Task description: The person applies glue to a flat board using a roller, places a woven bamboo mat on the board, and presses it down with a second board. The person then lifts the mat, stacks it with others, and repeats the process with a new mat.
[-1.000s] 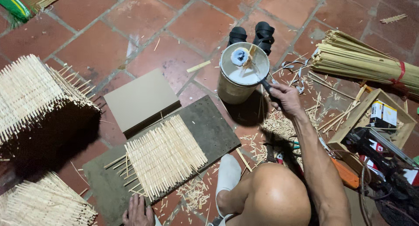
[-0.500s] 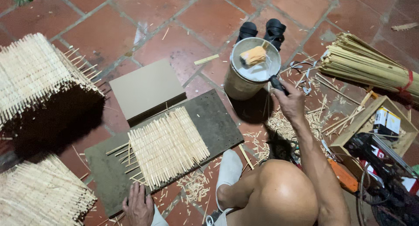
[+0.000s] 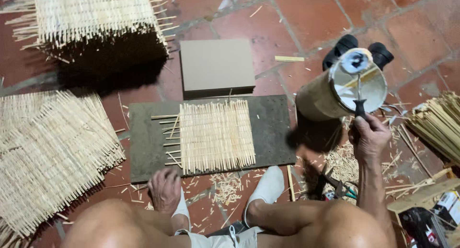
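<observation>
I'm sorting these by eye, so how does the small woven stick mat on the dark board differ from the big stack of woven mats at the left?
The small woven stick mat is a single flat layer; the big stack of woven mats is many layers, fanned and askew. The small mat lies on the dark grey board; the stack sits on the red tile floor. The small mat has loose sticks jutting from its left edge. Both are pale, thin sticks.

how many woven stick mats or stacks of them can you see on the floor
3: one mat on the dark board, one stack top left, one stack at left. More may lie outside the frame.
</observation>
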{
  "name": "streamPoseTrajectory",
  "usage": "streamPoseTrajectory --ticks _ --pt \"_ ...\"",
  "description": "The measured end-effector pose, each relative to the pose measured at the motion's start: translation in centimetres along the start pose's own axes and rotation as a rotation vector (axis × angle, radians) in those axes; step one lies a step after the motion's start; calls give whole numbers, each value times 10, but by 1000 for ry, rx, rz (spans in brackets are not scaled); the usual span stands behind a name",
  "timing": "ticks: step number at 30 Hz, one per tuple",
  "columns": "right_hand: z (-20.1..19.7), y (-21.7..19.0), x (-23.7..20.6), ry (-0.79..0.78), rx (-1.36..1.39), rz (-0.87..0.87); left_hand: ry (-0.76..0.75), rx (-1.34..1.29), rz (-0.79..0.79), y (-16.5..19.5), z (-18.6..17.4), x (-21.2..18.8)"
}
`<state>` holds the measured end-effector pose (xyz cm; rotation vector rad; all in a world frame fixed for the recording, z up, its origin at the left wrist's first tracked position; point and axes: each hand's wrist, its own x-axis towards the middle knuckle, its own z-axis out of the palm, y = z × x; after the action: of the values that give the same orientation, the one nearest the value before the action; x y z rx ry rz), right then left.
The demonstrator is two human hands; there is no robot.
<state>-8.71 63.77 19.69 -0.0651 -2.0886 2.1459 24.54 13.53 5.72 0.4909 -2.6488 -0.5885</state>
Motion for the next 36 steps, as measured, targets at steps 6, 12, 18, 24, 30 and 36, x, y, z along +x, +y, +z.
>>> streamPoseTrajectory --ticks 6,12,18,24,30,36 --pt "109 -7 47 -320 -401 75 -127 -230 291 3 -4 5" --pt "192 16 74 -563 -742 72 -323 -413 323 -1 -5 6" --pt "222 19 80 -738 -877 10 -328 -445 349 3 -7 19" --pt "302 42 131 -935 -1301 -326 -429 -449 254 5 -10 28" --pt "383 64 155 -1051 -1468 -462 -362 -452 252 4 -3 26" --pt "427 62 180 -1061 -1605 -692 -552 -390 147 -1 4 16"
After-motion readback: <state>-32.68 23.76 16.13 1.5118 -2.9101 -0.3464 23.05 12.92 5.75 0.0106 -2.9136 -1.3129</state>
